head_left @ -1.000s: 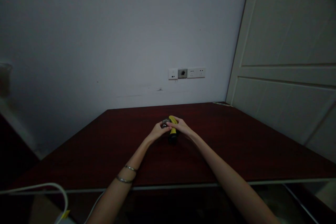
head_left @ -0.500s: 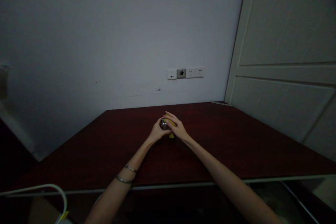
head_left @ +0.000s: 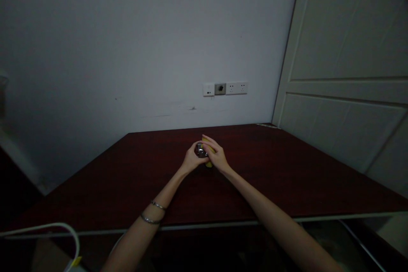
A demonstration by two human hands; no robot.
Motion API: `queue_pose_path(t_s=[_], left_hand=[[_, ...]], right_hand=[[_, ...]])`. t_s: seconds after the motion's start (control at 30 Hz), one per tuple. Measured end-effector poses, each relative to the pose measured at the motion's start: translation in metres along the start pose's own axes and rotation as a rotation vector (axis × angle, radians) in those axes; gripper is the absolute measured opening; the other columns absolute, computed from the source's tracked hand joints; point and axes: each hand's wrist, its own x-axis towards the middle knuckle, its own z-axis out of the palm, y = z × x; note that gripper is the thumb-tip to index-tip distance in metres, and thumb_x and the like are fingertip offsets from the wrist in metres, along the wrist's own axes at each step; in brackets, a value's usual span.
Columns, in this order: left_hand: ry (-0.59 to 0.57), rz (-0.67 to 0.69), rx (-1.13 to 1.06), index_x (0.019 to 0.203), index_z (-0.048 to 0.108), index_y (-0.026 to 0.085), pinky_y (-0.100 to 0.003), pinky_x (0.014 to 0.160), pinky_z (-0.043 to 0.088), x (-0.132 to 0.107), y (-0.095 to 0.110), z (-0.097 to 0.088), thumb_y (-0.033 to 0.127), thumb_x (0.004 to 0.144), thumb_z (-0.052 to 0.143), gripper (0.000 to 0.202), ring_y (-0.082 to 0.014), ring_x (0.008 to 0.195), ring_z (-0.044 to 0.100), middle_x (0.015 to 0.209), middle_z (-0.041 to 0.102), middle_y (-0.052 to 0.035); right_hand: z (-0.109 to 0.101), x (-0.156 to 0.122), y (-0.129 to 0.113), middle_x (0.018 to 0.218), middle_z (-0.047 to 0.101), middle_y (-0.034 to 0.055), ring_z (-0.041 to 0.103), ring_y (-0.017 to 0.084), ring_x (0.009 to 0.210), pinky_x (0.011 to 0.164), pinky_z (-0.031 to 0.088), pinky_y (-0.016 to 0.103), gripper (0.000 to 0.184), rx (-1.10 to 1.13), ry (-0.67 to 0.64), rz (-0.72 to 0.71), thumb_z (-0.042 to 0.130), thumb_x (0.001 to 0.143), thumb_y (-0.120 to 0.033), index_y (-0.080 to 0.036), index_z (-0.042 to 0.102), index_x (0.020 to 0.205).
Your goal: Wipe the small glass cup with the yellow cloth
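Above the middle of the dark red table, my left hand [head_left: 191, 160] curls its fingers round a small shiny rounded metal object [head_left: 200, 151]. Its exact kind cannot be made out. A yellow cloth-like piece [head_left: 208, 164] shows against the right side of the metal and hangs below it. My right hand [head_left: 219, 159] is closed on the yellow piece and presses it to the metal. The two hands meet at the object, so much of both things is hidden behind the fingers.
The dark red table [head_left: 153, 165] runs back to a pale wall with sockets [head_left: 236, 88] and a knob plate [head_left: 219, 89]. On the right stands a panelled white door [head_left: 338, 59]. A white cable [head_left: 63, 224] curves over the near left edge.
My right hand and the yellow piece have shifted slightly on the metal object, and more yellow shows beneath the hands. My left hand stays nearly in place.
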Motion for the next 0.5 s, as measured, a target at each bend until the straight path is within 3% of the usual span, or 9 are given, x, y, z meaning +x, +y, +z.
queue_pose_path(t_s=[0.13,0.33,0.4,0.5], left_hand=[[-0.007,-0.016,-0.027,0.111,0.046,0.012,-0.035,0.087,0.044,-0.001,0.002,0.001,0.026,0.051,0.077,0.069,-0.0211,0.096,0.057,0.104,0.059,-0.0097],[-0.051,-0.013,0.024,0.112,0.046,0.014,-0.036,0.088,0.044,-0.005,0.015,0.001,0.027,0.047,0.079,0.075,-0.0217,0.098,0.056,0.107,0.058,-0.0092],[-0.046,-0.016,0.035,0.113,0.045,0.014,-0.035,0.087,0.044,-0.004,0.012,0.0,0.028,0.048,0.079,0.075,-0.0212,0.097,0.056,0.107,0.058,-0.0091],[0.003,-0.002,0.074,0.113,0.045,0.012,-0.034,0.087,0.044,-0.001,0.003,-0.001,0.029,0.049,0.078,0.074,-0.0209,0.096,0.056,0.105,0.058,-0.0096]], right_hand=[[0.001,-0.001,-0.003,0.123,0.054,0.0048,0.048,0.02,0.115,0.101,0.034,0.037,0.027,-0.012,0.021,-0.015,0.051,0.08,-0.037,-0.024,0.066,0.098],[0.0,0.006,0.013,0.115,0.06,0.0073,0.055,0.023,0.108,0.095,0.04,0.041,0.04,0.127,0.122,0.246,0.047,0.081,-0.044,-0.02,0.06,0.11],[0.0,0.004,0.012,0.117,0.059,0.0064,0.053,0.023,0.11,0.097,0.039,0.04,0.04,0.107,0.111,0.225,0.048,0.08,-0.044,-0.021,0.059,0.111],[0.001,-0.001,0.003,0.123,0.055,0.0041,0.047,0.02,0.117,0.102,0.034,0.038,0.035,0.0,0.074,0.069,0.048,0.081,-0.041,-0.024,0.061,0.108]])
